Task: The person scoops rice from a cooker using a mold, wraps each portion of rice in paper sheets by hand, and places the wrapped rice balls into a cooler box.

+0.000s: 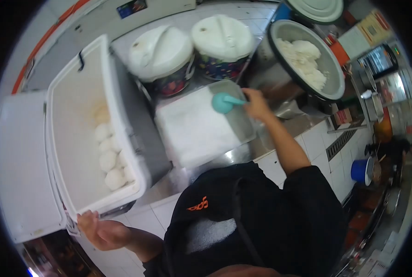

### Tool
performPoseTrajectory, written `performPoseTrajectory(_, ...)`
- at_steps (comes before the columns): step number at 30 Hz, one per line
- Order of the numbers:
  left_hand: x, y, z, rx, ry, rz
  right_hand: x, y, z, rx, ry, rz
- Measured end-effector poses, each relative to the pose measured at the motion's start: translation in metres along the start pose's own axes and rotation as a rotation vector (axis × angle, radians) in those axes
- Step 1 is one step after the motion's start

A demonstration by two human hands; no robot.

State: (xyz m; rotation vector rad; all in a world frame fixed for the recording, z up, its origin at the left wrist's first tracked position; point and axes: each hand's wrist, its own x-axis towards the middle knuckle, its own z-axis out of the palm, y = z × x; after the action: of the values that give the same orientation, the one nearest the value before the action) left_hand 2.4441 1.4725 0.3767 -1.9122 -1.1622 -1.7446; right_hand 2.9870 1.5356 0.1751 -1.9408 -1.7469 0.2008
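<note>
My right hand [256,104] is closed round the handle of a turquoise scoop [222,103], whose round bowl lies over a clear tray [245,121]. A white sheet [199,127] covers most of that tray. At the lower left, my left hand [100,229] has its fingers at the near corner of a large open cooler box [81,171], touching the rim. White round balls [108,161] lie inside the box along its right side.
Two lidded buckets [162,53] [222,39] stand behind the tray. A large pot of rice [305,60] is at the upper right. The cooler's lid [25,166] hangs open at the left. A blue bucket [362,171] stands far right.
</note>
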Motion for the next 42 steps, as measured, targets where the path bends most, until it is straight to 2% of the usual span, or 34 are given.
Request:
performPoseTrajectory(1, 0.003, 0.016, 0.019, -0.031, 0.003, 0.018, -0.001, 0.013, 0.026, -0.060, 0.009, -0.059)
performPoseTrajectory(2, 0.006, 0.034, 0.036, -0.109, -0.070, 0.099, -0.003, 0.004, 0.031, -0.052, -0.060, -0.021)
performPoseTrajectory(4, 0.008, 0.077, 0.076, -0.177, -0.256, 0.173, 0.007, -0.011, 0.046, -0.149, -0.191, 0.168)
performPoseTrajectory(6, 0.012, 0.117, 0.108, -0.113, -0.430, 0.279, -0.002, -0.008, 0.059, -0.103, -0.083, 0.041)
performPoseTrajectory(8, 0.010, 0.150, 0.135, -0.066, -0.415, 0.362, -0.029, -0.053, -0.007, 0.250, 0.051, -0.070)
performPoseTrajectory(10, -0.010, 0.173, 0.162, -0.192, -0.245, 0.312, -0.052, -0.072, -0.092, 0.512, 0.150, -0.257)
performPoseTrajectory(12, -0.022, 0.192, 0.205, -0.249, -0.231, 0.233, -0.055, -0.061, -0.200, 0.618, 0.156, -0.484)
performPoseTrajectory(13, -0.029, 0.200, 0.228, -0.312, -0.300, 0.146, -0.052, -0.041, -0.250, 0.544, 0.127, -0.480)
performPoseTrajectory(14, -0.036, 0.207, 0.250, -0.377, -0.367, 0.057, -0.047, -0.019, -0.279, 0.302, 0.395, -0.442)
performPoseTrajectory(15, -0.041, 0.214, 0.272, -0.408, -0.408, 0.030, -0.045, 0.022, -0.299, 0.384, 0.408, -0.214)
performPoseTrajectory(16, -0.045, 0.224, 0.295, -0.447, -0.450, 0.001, -0.017, 0.027, -0.347, -0.008, 0.489, -0.271)
performPoseTrajectory(17, -0.050, 0.233, 0.317, -0.473, -0.457, 0.016, 0.007, 0.052, -0.370, -0.187, 0.462, -0.318)
performPoseTrajectory(19, -0.047, 0.255, 0.359, -0.531, -0.467, 0.061, 0.039, 0.088, -0.387, -0.460, 0.280, -0.058)
performPoseTrajectory(20, -0.041, 0.266, 0.378, -0.565, -0.471, 0.092, 0.053, 0.099, -0.387, -0.451, 0.274, -0.063)
performPoseTrajectory(22, -0.030, 0.282, 0.412, -0.616, -0.448, 0.093, 0.077, 0.116, -0.384, -0.771, 0.041, 0.095)
performPoseTrajectory(25, -0.013, 0.302, 0.446, -0.681, -0.407, -0.008, 0.097, 0.135, -0.356, -0.833, -0.062, 0.033)
performPoseTrajectory(28, -0.003, 0.310, 0.472, -0.744, -0.360, 0.008, 0.104, 0.145, -0.336, -0.810, -0.139, -0.012)
performPoseTrajectory(29, -0.004, 0.312, 0.473, -0.718, -0.471, -0.015, 0.102, 0.145, -0.332, -0.805, -0.152, -0.004)
performPoseTrajectory(31, 0.000, 0.320, 0.473, -0.685, -0.553, -0.031, 0.095, 0.142, -0.325, -0.754, -0.313, -0.094)
performPoseTrajectory(32, 0.001, 0.323, 0.473, -0.648, -0.619, -0.040, 0.089, 0.144, -0.312, -0.746, -0.321, -0.080)
performPoseTrajectory(34, 0.003, 0.326, 0.473, -0.707, -0.598, -0.077, 0.078, 0.149, -0.278, -0.734, -0.527, -0.195)
performPoseTrajectory(35, 0.004, 0.326, 0.471, -0.682, -0.664, -0.074, 0.082, 0.147, -0.274, -0.733, -0.534, -0.189)
performPoseTrajectory(37, 0.006, 0.326, 0.472, -0.661, -0.725, -0.073, 0.099, 0.146, -0.274, -0.724, -0.706, -0.216)
performPoseTrajectory(39, 0.006, 0.325, 0.471, -0.671, -0.775, -0.132, 0.112, 0.148, -0.279, -0.709, -0.787, -0.239)
performPoseTrajectory(42, 0.003, 0.325, 0.473, -0.648, -0.756, -0.159, 0.116, 0.131, -0.285, -0.628, -0.947, -0.229)
